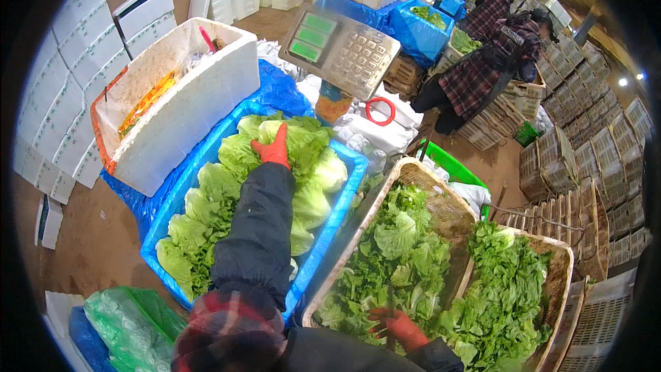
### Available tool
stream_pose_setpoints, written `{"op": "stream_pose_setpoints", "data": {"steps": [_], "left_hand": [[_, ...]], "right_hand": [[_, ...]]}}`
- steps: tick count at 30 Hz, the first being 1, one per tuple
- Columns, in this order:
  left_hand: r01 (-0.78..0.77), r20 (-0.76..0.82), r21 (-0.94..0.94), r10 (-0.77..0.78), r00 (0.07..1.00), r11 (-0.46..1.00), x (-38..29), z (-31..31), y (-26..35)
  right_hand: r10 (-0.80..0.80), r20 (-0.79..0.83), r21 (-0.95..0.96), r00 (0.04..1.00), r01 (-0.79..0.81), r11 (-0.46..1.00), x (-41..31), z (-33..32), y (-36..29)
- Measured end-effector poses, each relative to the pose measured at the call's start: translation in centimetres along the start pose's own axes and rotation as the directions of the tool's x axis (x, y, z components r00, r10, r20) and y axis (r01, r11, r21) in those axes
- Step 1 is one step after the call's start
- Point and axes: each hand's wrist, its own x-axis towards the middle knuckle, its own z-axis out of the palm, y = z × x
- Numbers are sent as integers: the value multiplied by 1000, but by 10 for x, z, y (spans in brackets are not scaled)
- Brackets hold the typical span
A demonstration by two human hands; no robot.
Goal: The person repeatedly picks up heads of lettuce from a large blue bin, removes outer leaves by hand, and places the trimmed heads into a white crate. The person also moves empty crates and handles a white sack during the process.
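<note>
My left hand (273,149), in an orange-red glove, lies on a head of leafy lettuce (304,139) at the far end of a box lined with blue plastic (338,204). Its visible fingers are spread; some fingertips are hidden among leaves. More lettuce heads (214,186) fill this box in rows. My right hand (403,328), also gloved, is low over loose lettuce leaves (408,248) in a dirty plastic crate (356,232). A dark, narrow, blurred thing stands up by its fingers; whether the hand grips it is unclear.
A white foam box (193,103) stands beyond on the left, with a digital scale (341,54) ahead and a red ring (380,111) near it. Another crate (560,289) holds leaves at right. Two people (472,77) bend over crates farther off. A green plastic bag (134,320) lies lower left.
</note>
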Motion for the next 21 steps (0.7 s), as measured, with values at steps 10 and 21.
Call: {"op": "stream_pose_setpoints", "data": {"steps": [10,21], "left_hand": [[-191,591,-22,167,790,981,-20,-114,90],[-974,804,187,589,77,-129,20,-14,-16]], "right_hand": [[-820,139,-553,555,731,400,61,64,-262],[-673,393,-901,627,409,-145,265,194,-427]]}}
